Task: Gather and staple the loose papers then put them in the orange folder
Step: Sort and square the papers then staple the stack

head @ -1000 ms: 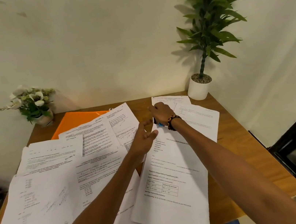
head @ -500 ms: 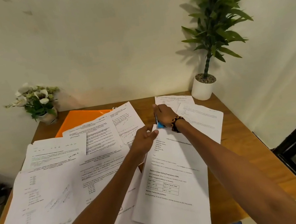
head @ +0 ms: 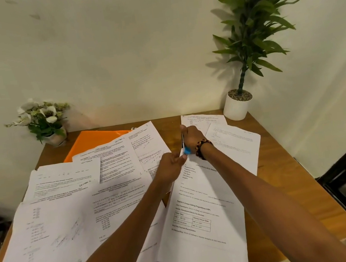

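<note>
Both hands barely moved: right hand point(head: 191, 137) still grips stapler point(head: 186, 149), left hand point(head: 169, 166) fingers pinching sheet point(head: 201, 205) corner; stapling pending.

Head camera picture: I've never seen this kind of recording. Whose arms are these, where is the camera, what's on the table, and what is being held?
The camera sits on a person's head, looking down at their own bare arms. The right hand, with a beaded bracelet, grips a blue stapler at the top of a printed sheet. The left hand pinches that sheet's corner. Loose papers cover the wooden table, partly hiding an orange folder. A flower pot and potted plant stand at the back.
</note>
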Motion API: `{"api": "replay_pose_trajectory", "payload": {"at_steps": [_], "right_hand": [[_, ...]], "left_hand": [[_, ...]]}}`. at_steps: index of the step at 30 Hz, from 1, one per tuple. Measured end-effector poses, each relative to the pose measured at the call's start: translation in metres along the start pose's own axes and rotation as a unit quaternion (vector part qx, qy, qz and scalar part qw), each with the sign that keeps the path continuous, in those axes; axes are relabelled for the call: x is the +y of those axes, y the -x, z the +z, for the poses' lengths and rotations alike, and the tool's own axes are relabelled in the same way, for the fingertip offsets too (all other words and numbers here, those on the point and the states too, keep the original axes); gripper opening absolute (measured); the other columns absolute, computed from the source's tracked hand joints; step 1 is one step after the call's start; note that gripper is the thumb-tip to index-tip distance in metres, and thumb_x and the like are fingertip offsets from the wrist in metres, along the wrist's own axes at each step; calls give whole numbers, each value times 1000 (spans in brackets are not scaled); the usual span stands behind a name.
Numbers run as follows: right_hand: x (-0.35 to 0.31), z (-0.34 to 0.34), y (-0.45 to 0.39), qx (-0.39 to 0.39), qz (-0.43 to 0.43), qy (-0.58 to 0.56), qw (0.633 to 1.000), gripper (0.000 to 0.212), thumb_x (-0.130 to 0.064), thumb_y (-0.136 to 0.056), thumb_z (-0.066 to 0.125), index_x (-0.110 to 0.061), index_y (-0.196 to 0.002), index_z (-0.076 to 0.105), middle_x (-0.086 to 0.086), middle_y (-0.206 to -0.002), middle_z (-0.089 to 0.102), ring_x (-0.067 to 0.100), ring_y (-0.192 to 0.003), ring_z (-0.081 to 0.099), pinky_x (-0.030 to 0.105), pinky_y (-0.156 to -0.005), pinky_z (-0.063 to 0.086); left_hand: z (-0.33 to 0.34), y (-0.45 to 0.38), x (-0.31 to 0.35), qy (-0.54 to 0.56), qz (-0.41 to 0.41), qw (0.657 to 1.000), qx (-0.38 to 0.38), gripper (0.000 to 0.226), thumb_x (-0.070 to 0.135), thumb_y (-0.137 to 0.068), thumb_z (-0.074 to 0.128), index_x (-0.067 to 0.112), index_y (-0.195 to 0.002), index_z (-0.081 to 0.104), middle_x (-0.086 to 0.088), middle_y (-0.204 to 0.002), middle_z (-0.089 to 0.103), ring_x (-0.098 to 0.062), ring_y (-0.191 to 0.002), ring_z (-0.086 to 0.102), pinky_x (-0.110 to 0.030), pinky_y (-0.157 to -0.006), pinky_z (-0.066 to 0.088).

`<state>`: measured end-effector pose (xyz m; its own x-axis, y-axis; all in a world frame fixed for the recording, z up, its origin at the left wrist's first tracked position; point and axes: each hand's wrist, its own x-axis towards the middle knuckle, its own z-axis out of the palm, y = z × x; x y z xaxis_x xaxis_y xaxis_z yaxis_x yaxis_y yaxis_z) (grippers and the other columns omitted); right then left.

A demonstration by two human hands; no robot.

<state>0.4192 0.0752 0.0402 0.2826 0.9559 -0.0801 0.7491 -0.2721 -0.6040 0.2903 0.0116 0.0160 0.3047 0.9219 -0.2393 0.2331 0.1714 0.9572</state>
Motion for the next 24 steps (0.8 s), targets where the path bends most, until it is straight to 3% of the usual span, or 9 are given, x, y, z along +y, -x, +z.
{"api": "replay_pose_trajectory", "payload": {"at_steps": [3, 6, 9, 11, 13, 15, 18, 22, 24], "right_hand": [[1, 4, 3, 25, 31, -18, 999, 54, -49, -106, 23, -13, -77, 50, 5, -77, 56, 23, -74, 57, 32, -69, 44], [0, 7, 9, 64, 40, -8, 997, 50, -48, -106, 23, -13, -88, 53, 5, -85, 58, 25, -79, 57, 34, -72, 44], [-2, 6, 12, 86, 21, 14, 996, 50, -46, -107, 23, -13, -86, 54, 5, -84, 58, 23, -74, 53, 32, -70, 39], [-2, 5, 12, 94, 6, 31, 995, 53, -47, -107, 21, -13, -85, 56, 5, -82, 59, 23, -72, 53, 32, -68, 39], [-3, 5, 12, 96, -2, 46, 994, 57, -48, -107, 20, -14, -80, 56, 3, -77, 57, 23, -69, 54, 32, -66, 39], [-3, 5, 12, 96, -8, 61, 993, 61, -50, -106, 17, -15, -71, 53, 0, -69, 55, 22, -66, 54, 31, -65, 39], [-2, 6, 12, 93, -13, 69, 993, 62, -50, -106, 17, -18, -63, 48, 1, -66, 55, 23, -65, 57, 31, -63, 40], [-2, 7, 12, 101, -11, 61, 993, 61, -48, -106, 20, -14, -71, 55, 4, -72, 59, 25, -69, 62, 32, -65, 47], [-2, 8, 12, 109, -17, 56, 992, 58, -45, -107, 21, -13, -77, 57, 6, -76, 61, 25, -70, 61, 34, -69, 50]], "left_hand": [[2, -4, -5, -16, 6, 1000, 17, 43, 33, -100, 62, -9, -106, 63, -26, -89, 69, -32, -73, 68, -34, -65, 46], [2, -3, -3, -22, 21, 999, 15, 40, 32, -100, 61, -8, -102, 65, -26, -82, 66, -26, -68, 59, -33, -63, 39], [2, -4, -1, -20, 31, 999, 8, 38, 33, -101, 60, -4, -99, 67, -27, -83, 69, -20, -66, 62, -29, -61, 42], [2, -6, -2, -25, 31, 999, 4, 31, 30, -101, 59, 1, -96, 68, -13, -71, 67, -2, -53, 61, -15, -52, 41], [2, -8, -3, -30, 33, 999, 4, 24, 28, -102, 58, 10, -92, 68, 2, -65, 63, 4, -43, 56, -10, -45, 37], [3, -9, -3, -38, 34, 999, 7, 23, 29, -102, 58, 14, -89, 68, 4, -65, 62, 3, -43, 55, -11, -46, 38], [5, -10, -5, -41, 30, 999, 6, 29, 29, -102, 58, 3, -100, 70, -2, -68, 63, -7, -52, 54, -20, -52, 39], [8, -10, -5, -43, 17, 999, 9, 31, 24, -102, 58, -5, -102, 67, -14, -77, 65, -19, -65, 57, -28, -61, 40], [8, -10, -4, -45, 18, 999, 6, 23, 18, -102, 56, -1, -96, 66, -8, -72, 61, -17, -64, 55, -24, -59, 38]]}}
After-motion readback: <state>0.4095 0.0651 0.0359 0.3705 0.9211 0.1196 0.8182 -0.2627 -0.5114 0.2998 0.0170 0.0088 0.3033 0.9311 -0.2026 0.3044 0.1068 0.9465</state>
